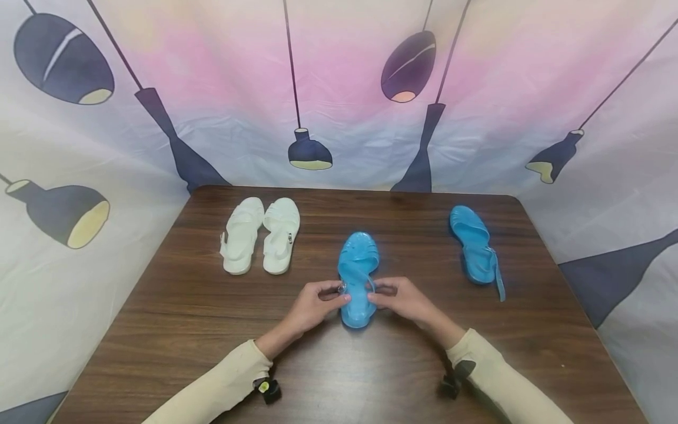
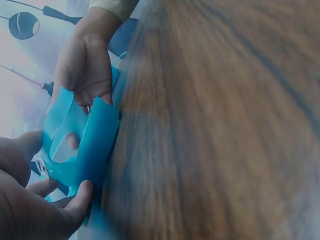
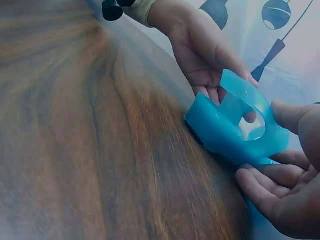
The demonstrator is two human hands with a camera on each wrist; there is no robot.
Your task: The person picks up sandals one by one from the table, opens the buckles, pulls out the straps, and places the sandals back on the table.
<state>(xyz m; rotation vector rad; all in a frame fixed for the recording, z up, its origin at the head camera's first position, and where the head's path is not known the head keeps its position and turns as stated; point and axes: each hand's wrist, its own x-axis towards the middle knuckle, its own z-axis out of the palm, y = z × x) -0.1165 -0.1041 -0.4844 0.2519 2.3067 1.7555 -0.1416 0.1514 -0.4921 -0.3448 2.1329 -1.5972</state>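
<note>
A blue sandal (image 1: 358, 253) is at the middle of the table, toe pointing away and heel toward me. My left hand (image 1: 312, 306) grips its left side near the heel, thumb on the upper edge and fingers low against the side. A small metal buckle (image 2: 41, 168) shows beside those fingers in the left wrist view. From the other side, my right hand (image 1: 402, 300) holds the sandal by its strap and heel edge. Seen from the right wrist, the blue heel (image 3: 215, 125) is close over the tabletop, between both hands.
A second blue sandal (image 1: 468, 227) lies to the right, its strap (image 1: 499, 277) hanging loose onto the wooden table (image 1: 212, 330). Two white sandals (image 1: 241, 235) stand side by side at the back left. Behind the table hangs a lamp-patterned cloth (image 1: 349, 70).
</note>
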